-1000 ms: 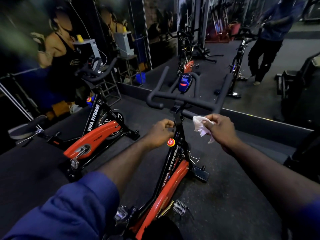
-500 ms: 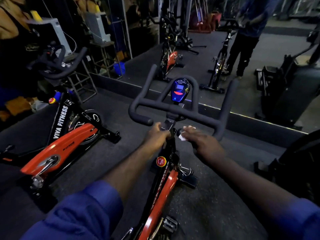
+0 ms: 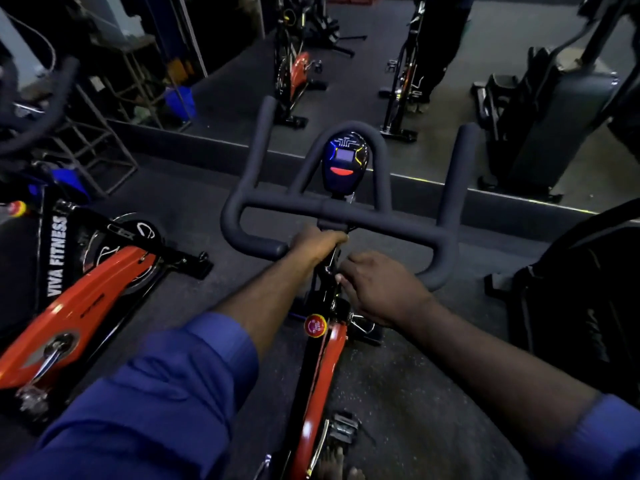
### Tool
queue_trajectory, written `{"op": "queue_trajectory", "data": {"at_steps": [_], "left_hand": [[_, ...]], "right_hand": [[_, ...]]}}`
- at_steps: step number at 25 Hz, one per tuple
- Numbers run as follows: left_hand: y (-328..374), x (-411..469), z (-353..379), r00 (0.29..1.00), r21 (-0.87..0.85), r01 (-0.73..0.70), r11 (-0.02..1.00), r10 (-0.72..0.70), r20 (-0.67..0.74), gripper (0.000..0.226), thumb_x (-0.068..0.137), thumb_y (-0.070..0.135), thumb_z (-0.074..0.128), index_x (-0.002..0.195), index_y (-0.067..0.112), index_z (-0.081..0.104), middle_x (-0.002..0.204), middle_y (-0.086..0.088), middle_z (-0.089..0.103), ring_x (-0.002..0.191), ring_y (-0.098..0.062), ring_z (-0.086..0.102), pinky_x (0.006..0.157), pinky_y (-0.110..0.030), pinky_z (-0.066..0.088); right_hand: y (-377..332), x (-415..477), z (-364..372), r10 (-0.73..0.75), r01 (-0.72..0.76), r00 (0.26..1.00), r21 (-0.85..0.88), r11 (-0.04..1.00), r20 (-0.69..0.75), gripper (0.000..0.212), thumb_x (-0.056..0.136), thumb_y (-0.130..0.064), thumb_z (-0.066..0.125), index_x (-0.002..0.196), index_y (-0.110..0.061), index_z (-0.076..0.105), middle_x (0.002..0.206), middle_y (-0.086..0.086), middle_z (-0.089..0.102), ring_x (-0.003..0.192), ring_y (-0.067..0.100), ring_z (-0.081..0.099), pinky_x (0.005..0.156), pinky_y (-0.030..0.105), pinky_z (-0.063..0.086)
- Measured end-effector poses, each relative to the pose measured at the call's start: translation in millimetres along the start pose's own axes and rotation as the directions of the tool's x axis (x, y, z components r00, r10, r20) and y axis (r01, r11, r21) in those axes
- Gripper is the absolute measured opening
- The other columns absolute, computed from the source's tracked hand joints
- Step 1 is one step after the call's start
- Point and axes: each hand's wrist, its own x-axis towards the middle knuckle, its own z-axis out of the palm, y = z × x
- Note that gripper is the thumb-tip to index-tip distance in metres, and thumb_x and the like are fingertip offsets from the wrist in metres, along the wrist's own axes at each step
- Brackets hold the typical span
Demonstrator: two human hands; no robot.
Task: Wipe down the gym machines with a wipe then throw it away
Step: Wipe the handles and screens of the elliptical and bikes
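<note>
Only a pale sliver of the wipe [image 3: 338, 278] is seen, pinched under the curled fingers of the right hand [image 3: 381, 289] against the handlebar post [image 3: 331, 259] of the near spin bike [image 3: 325, 358]. The post is gripped just above by the left hand [image 3: 318, 242]. Counted: 2 hands, 1 wipe, 1 console [image 3: 344, 161], 2 bikes near, the second bike [image 3: 69, 306] at the left, 2 more far off

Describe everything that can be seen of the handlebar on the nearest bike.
The handlebar is black and matte, padded as it looks. One crossbar bends at each side into a horn pointing away and a short grip pointing back; a centre loop rises around the blue console. It sits on the stem, where the left hand grips just beneath it.
</note>
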Motion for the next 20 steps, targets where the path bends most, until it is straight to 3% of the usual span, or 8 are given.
{"op": "queue_trajectory", "data": {"at_steps": [2,4,7,9,11,13,17,20], "left_hand": [[5.3,7.0,6.5,0.998,0.011,0.035,0.999,-0.035,-0.051,0.04,0.061,0.045,0.087,0.088,0.018,0.075,0.095,-0.007,0.078,0.085,-0.025,0.076,0.08,-0.044,0.065],[11.7,5.7,8.3,0.995,0.032,0.046,0.998,-0.043,-0.094,0.041,0.058,0.043,0.092,0.089,0.02,0.078,0.086,-0.002,0.078,0.074,-0.022,0.076,0.071,-0.041,0.066],[10.3,9.5,13.3,0.991,0.077,0.048,0.996,-0.038,-0.129,0.035,0.061,0.038,0.092,0.087,0.024,0.074,0.076,0.004,0.074,0.067,-0.016,0.073,0.065,-0.03,0.062],[6.7,9.9,18.1,0.982,0.106,0.063,0.992,-0.043,-0.183,0.043,0.053,0.041,0.083,0.092,0.027,0.07,0.083,0.002,0.075,0.073,-0.02,0.074,0.069,-0.032,0.063],[3.7,10.8,21.2,0.978,0.125,0.07,0.99,-0.044,-0.204,0.047,0.049,0.041,0.074,0.094,0.027,0.069,0.088,0.0,0.075,0.079,-0.024,0.075,0.073,-0.036,0.065],[4.3,9.0,20.2,0.979,0.134,0.052,0.99,-0.024,-0.204,0.044,0.05,0.037,0.068,0.093,0.026,0.069,0.089,0.001,0.075,0.085,-0.025,0.075,0.076,-0.038,0.065],[9.2,-2.3,16.0,0.983,0.171,0.026,0.985,0.007,-0.186,0.036,0.052,0.029,0.066,0.086,0.021,0.069,0.087,-0.001,0.074,0.081,-0.025,0.073,0.074,-0.037,0.065],[10.7,-4.2,15.7,0.983,0.166,0.012,0.986,0.018,-0.181,0.031,0.05,0.028,0.066,0.078,0.017,0.07,0.079,-0.001,0.075,0.075,-0.023,0.075,0.068,-0.036,0.065]], "right_hand": [[4.9,8.5,-3.6,0.185,-0.187,0.981,0.016,0.982,0.059,0.047,0.107,-0.051,0.024,0.1,-0.021,0.059,0.1,0.009,0.068,0.096,0.035,0.066,0.079,0.046,0.055],[12.2,0.1,-2.4,0.33,-0.33,0.944,0.159,0.93,0.026,0.048,0.11,-0.052,0.024,0.1,-0.022,0.06,0.098,0.011,0.071,0.093,0.037,0.067,0.078,0.045,0.053],[9.2,-41.8,5.1,0.281,-0.222,0.928,0.241,0.945,-0.246,0.036,0.111,-0.04,0.034,0.123,-0.023,0.063,0.114,0.002,0.072,0.104,0.026,0.067,0.095,0.043,0.049],[7.1,-59.8,13.6,0.172,-0.11,0.946,0.225,0.968,-0.275,0.044,0.111,-0.037,0.038,0.149,-0.02,0.052,0.148,-0.002,0.058,0.137,0.017,0.053,0.117,0.038,0.037],[4.6,-55.4,18.0,0.092,-0.063,0.969,0.127,0.99,-0.23,0.05,0.111,-0.039,0.037,0.158,-0.022,0.043,0.163,-0.002,0.043,0.151,0.015,0.037,0.125,0.039,0.028],[1.6,-37.2,15.7,0.058,-0.046,0.977,0.061,0.997,-0.207,0.046,0.111,-0.042,0.039,0.152,-0.026,0.051,0.159,-0.002,0.049,0.145,0.018,0.045,0.12,0.041,0.034],[-5.3,-23.2,8.3,0.133,-0.128,0.969,0.037,0.991,-0.208,0.032,0.11,-0.045,0.037,0.128,-0.033,0.06,0.124,-0.011,0.065,0.107,0.019,0.064,0.098,0.04,0.045],[-5.1,-32.1,15.9,0.24,-0.226,0.923,0.082,0.971,-0.302,0.028,0.109,-0.041,0.037,0.127,-0.035,0.058,0.119,-0.012,0.069,0.109,0.014,0.065,0.108,0.042,0.041]]}}
